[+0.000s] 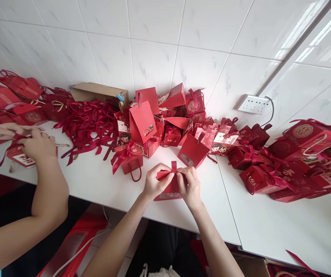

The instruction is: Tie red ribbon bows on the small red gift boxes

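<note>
A red paper gift box (pixel 169 188) with a small window low on its front stands near the table's front edge. My left hand (pixel 157 181) pinches the left part of its top edge. On the right part of that edge, the fingers of my right hand (pixel 190 187) are closed too. Between my fingertips a short red ribbon (pixel 173 166) sticks up from the top. Just behind lies another windowed red box (pixel 193 151), tilted. To the left of my hands sits a box with a ribbon bow (pixel 128 157) and a cord handle.
A pile of loose red ribbons (pixel 92 123) lies by an open cardboard box (pixel 98 92) along the wall. Several red boxes (pixel 266 179) are heaped at right. A co-worker's hands (pixel 35 144) handle a red box at left. A power strip (pixel 251 104) is on the wall.
</note>
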`<state>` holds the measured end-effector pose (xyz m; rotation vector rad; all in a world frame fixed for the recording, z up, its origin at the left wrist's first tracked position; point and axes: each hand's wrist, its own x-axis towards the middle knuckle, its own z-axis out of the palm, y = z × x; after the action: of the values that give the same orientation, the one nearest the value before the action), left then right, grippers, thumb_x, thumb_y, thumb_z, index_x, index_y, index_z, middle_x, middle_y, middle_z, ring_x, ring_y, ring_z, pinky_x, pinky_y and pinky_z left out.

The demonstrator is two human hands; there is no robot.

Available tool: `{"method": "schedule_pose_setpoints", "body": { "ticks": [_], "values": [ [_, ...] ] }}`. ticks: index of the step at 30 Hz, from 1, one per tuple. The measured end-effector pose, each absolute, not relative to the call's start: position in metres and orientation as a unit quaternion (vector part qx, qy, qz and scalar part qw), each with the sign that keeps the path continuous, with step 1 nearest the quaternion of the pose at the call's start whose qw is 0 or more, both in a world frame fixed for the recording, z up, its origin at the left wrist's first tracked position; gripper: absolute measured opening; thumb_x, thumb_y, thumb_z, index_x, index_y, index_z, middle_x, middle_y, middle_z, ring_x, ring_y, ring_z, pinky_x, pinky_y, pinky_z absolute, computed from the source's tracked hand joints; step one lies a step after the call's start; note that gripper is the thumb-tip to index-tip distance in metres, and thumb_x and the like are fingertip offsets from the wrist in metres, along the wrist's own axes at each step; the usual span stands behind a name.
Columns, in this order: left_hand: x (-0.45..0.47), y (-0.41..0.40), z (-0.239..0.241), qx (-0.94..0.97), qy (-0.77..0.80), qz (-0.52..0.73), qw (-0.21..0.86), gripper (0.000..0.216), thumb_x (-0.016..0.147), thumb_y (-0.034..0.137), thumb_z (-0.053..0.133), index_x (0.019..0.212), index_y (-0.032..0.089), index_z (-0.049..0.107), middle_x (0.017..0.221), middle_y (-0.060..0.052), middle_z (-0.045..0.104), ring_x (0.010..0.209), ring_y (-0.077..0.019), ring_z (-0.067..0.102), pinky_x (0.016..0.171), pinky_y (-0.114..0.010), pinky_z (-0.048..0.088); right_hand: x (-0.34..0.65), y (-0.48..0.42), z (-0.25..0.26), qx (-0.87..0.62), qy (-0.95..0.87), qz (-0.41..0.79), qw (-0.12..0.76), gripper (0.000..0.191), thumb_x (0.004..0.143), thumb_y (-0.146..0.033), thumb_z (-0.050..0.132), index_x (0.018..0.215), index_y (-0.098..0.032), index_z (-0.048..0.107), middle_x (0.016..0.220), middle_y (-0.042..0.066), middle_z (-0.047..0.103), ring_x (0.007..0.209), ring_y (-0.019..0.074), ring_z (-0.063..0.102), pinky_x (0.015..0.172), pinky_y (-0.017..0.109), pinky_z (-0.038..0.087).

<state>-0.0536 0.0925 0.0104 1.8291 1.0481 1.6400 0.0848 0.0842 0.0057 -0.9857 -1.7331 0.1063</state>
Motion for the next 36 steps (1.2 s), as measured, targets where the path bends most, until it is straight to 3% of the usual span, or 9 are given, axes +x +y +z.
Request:
{"method": "schedule_pose_setpoints", "body": {
  "ticks": [13,23,36],
  "values": [
    [-0.070,0.103,0.031,0.751,0.329,0.512,0.256,0.006,0.082,0.019,0.056,0.076,0.018,0.056,0.074,-0.001,0.063,0.070,-0.0121,0.061,0.065,-0.022,0.052,0.084,0.088,-0.004,-0.405,-0.726,0.011,0.556,0.014,0.092,-0.014,0.047,0.098,-0.023,0.056,0.081,0.002,0.052,0.071,0.0161,0.055,0.063,0.033,0.050],
    [-0.057,0.093,0.022,0.738,0.361,0.547,0.162,0.008,0.088,0.020,0.052,0.082,0.019,0.056,0.076,0.000,0.064,0.069,-0.0109,0.061,0.065,-0.022,0.051,0.081,0.088,-0.006,-0.398,-0.711,-0.015,0.580,0.015,0.091,-0.013,0.047,0.099,-0.024,0.055,0.081,0.002,0.051,0.072,0.0167,0.055,0.061,0.033,0.049],
    [-0.063,0.096,0.024,0.744,0.291,0.570,0.193,0.018,0.082,0.014,0.053,0.096,0.018,0.064,0.089,-0.007,0.068,0.083,-0.0168,0.065,0.073,-0.030,0.056,0.078,0.086,-0.001,-0.391,-0.713,-0.011,0.582,0.017,0.090,-0.013,0.046,0.099,-0.024,0.056,0.080,0.003,0.054,0.073,0.0180,0.056,0.064,0.035,0.050]
  ]
}}
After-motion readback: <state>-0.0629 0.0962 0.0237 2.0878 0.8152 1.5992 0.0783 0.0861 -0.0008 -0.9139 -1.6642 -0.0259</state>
